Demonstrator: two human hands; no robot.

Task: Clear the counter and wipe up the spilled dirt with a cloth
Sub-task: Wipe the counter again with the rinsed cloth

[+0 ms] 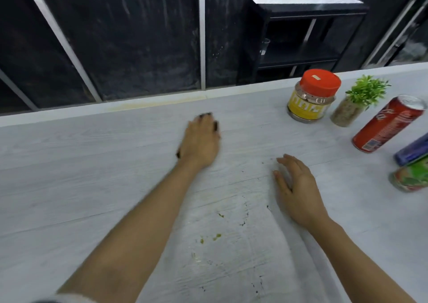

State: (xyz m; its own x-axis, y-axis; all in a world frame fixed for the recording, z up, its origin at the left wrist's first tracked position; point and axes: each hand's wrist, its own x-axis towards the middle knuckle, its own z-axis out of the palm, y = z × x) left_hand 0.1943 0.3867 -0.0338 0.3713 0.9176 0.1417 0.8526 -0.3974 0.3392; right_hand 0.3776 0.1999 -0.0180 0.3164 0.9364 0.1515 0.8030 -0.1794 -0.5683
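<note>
Left hand (200, 140): fingers lying flat on the counter (69, 175), gripping nothing visible; blurred, so I can't tell if a cloth is under the palm. Right hand (298, 186): fingers loosely spread, holding nothing. Dirt specks (243, 222) and greenish spots (217, 237) are sitting between the forearms.

Risks:
- Bare-hand sweeping would be smearing the dirt.
- A right-arm swing would be knocking the red can (389, 124), near the jar (310, 98).

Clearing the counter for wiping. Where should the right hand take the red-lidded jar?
Best grip the jar round its yellow-labelled body, below the lid, right hand coming from the near left: it stands upright, and the plant crowds its right side.
</note>
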